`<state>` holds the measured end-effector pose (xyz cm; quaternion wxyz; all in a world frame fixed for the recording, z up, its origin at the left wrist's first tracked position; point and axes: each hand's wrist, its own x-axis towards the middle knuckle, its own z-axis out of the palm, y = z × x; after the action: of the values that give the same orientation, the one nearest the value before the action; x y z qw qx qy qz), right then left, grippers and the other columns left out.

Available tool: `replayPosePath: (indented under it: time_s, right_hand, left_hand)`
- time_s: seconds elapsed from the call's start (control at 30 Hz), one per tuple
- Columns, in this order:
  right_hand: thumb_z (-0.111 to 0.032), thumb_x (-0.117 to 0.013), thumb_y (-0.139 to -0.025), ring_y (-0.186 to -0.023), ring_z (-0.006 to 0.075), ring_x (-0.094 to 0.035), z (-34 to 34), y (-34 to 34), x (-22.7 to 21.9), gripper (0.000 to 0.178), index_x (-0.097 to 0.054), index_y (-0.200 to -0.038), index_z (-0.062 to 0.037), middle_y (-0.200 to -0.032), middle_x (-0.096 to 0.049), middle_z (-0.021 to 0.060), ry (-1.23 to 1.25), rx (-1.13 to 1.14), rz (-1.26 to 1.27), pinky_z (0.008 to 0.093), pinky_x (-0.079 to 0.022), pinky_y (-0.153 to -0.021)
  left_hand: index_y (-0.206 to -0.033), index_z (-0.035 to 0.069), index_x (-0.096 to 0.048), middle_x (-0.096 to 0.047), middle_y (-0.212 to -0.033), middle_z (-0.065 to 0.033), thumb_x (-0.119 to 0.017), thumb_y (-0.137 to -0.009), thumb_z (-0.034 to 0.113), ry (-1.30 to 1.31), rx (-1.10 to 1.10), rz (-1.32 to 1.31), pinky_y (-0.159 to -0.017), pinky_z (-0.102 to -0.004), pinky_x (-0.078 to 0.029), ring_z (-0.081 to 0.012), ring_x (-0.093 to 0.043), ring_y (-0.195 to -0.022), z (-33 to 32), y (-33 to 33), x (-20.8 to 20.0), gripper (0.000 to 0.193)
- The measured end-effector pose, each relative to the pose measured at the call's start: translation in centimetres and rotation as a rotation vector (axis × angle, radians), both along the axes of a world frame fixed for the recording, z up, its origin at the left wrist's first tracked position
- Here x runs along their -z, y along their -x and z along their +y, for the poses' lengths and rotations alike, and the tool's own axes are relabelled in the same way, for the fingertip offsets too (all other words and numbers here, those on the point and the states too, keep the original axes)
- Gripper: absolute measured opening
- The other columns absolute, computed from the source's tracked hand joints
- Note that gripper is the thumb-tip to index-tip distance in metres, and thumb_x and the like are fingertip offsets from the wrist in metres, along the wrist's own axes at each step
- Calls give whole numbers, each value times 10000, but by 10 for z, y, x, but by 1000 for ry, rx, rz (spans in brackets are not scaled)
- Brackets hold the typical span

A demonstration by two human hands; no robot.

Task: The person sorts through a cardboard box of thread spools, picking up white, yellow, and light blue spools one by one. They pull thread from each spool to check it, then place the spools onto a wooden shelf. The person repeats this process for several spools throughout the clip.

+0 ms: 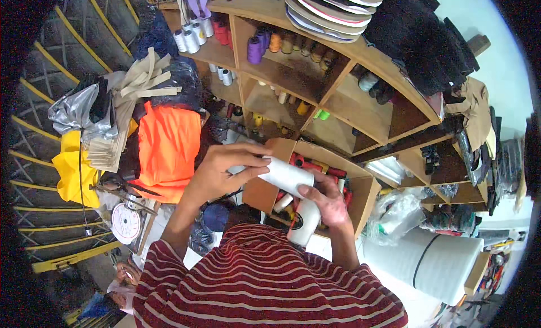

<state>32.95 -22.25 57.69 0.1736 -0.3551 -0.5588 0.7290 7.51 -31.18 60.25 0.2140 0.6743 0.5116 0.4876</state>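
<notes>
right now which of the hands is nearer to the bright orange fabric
Left. The left hand is just to the fabric's right; the right hand is farther right, at the white spool's far end.

Wooden cubby shelves [369, 114], pale wall [470, 23]

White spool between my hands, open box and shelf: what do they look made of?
Spool: probably wound thread, matte white, judging by its even surface; possibly wrapped. Box: likely cardboard, dull brown, with thin folding flaps. Shelf: wood or wood-faced board, brown, by its flat panels and pale edges.
</notes>
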Motion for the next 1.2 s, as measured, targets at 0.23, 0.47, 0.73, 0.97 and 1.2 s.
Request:
replayPosePath:
  time_s: [0.23, 0.47, 0.73, 0.97, 1.2]
  right_hand:
    - [-313, -777, -782, -868, 186, -648, -9, 4, 9, 548, -602, -1175, 27, -1008, -658, 107, -215, 144, -154, 328, -519, -791]
    - [-319, -759, -803, -1053, 183, -569, -9, 4, -8, 528, -602, -1201, -8, -1127, -620, 100, -45, 28, -120, 337, -448, -935]
    - [-285, -727, -838, -1055, 179, -542, -21, 14, 20, 508, -563, -1243, -27, -1127, -596, 63, 0, 189, 131, 333, -425, -944]
    - [-257, -643, -898, -1059, 173, -540, -37, 27, 35, 474, -526, -1304, -41, -1219, -568, 75, 212, 81, 224, 319, -448, -914]
    - [-323, -530, -957, -824, 194, -621, -49, 48, 81, 434, -515, -1305, -64, -1002, -617, 111, 682, 261, 129, 325, -540, -694]
  left_hand:
    - [-928, 2, -603, -649, -917, -138, -641, -835, -8, -153, -271, 162, -687, -357, -530, -297, -673, -821, -2, -10, 9, 101]
    - [-919, -13, -584, -613, -727, -149, -570, -937, 71, 172, -481, -9, -510, -344, -473, -270, -645, -583, 1, 2, 30, 88]
    - [-1433, 20, -352, -490, -1388, -177, -429, -912, -83, 212, 17, -873, -973, -384, -490, -266, -566, -1213, -13, -40, 51, 537]
    - [-1464, 17, -262, -459, -1413, -144, -582, -943, 107, 295, 46, -1044, -1065, -381, -385, -229, -468, -1290, -25, -75, 61, 618]
    - [-1240, -19, -519, -606, -1187, -77, -609, -920, 27, 124, -321, -868, -928, -316, -460, -141, -585, -1036, -11, -22, 84, 336]
